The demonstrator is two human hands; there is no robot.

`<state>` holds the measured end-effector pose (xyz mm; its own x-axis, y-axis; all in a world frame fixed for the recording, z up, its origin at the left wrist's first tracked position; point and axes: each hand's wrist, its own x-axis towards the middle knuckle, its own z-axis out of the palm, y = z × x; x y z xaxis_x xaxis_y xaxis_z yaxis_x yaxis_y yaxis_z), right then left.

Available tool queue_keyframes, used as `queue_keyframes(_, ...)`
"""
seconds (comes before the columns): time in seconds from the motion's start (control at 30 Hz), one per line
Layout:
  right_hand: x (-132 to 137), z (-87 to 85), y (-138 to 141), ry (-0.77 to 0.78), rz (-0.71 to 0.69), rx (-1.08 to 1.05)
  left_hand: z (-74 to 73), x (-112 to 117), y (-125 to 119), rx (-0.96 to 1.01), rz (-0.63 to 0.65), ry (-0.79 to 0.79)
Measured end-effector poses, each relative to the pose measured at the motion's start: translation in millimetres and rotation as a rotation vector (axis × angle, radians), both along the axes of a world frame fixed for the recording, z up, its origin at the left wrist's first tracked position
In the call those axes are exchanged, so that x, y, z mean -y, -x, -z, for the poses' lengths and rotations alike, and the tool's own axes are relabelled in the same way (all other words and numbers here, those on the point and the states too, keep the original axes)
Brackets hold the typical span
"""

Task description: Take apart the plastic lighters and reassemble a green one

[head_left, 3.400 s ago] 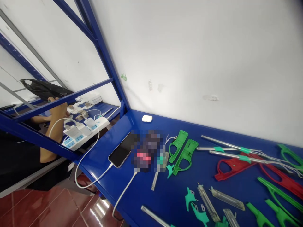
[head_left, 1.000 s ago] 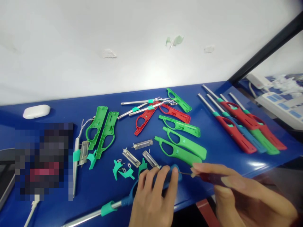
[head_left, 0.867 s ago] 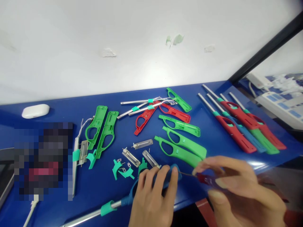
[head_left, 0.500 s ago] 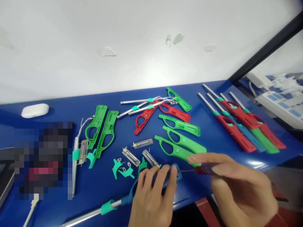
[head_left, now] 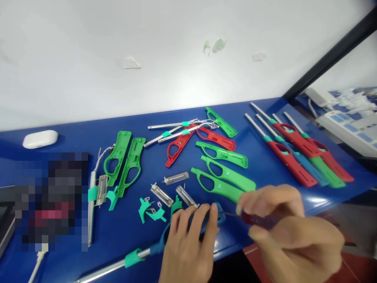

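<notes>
My left hand point(head_left: 188, 247) presses down on the blue handle of a long lighter point(head_left: 165, 239), whose metal tube with a teal collar point(head_left: 132, 258) runs to the lower left on the blue table point(head_left: 265, 173). My right hand point(head_left: 291, 232) grips a small red-handled screwdriver point(head_left: 259, 219). Its thin tip point(head_left: 228, 214) touches the handle's right end. Green handle shells point(head_left: 224, 182) lie just behind both hands.
Loose parts lie around: green shells point(head_left: 125, 161), red shells point(head_left: 182, 143), clear fuel tanks point(head_left: 176, 179), teal triggers point(head_left: 150, 210), metal tubes point(head_left: 173, 131). Several whole lighters point(head_left: 297, 157) lie at the right. A white earbud case point(head_left: 39, 138) sits far left. Power strips point(head_left: 347, 125) are beyond the right edge.
The view swung from the table's left end to the parts in front of me. Over the last second my right fingers shifted round the screwdriver, its tip staying at the blue handle.
</notes>
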<state>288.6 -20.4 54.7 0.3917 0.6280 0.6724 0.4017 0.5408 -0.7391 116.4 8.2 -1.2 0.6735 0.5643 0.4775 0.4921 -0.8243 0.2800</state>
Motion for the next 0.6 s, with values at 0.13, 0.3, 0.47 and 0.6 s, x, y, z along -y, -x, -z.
queue_keyframes(0.13, 3.2, 2.3, -4.9, 0.111, -0.092, 0.069, -1.0, 0.5, 0.9, -0.008, -0.013, -0.024)
queue_keyframes(0.3, 0.3, 0.0, -3.9, 0.048, 0.008, 0.031, -1.7, -1.1, 0.0, -0.02, -0.017, -0.032)
queue_keyframes(0.47, -1.2, 1.8, -2.6, 0.063, -0.056, 0.112, -1.1, 0.3, -0.6, -0.007, -0.027, -0.029)
queue_keyframes(0.6, -0.2, 3.5, -1.9, 0.062, 0.023, 0.054, -1.3, 0.1, -1.4, 0.003, -0.022, -0.023)
